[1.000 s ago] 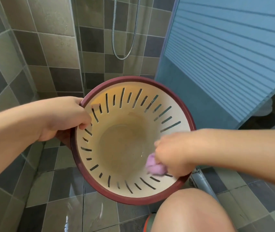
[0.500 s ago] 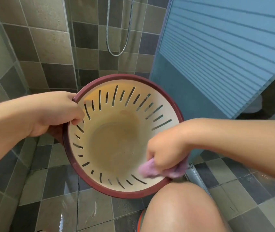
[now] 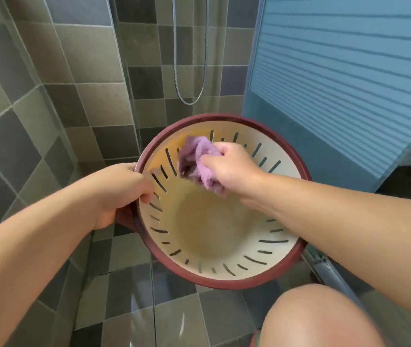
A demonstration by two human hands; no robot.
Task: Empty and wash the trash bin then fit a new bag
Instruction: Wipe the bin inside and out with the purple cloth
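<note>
So the trash bin (image 3: 220, 221) is already emptied and held tilted over the wet shower floor (image 3: 134, 309), left hand (image 3: 121, 194) fingers curled on its rim, right hand (image 3: 229, 169) scrunching a purple cloth (image 3: 197, 161) against its inner wall, so still mid-scrub, no new bag yet.

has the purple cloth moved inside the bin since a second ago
Yes. The purple cloth, gripped by the right hand, went from the bin's near wall by the knee to the far wall, nearer the shower hose.
</note>
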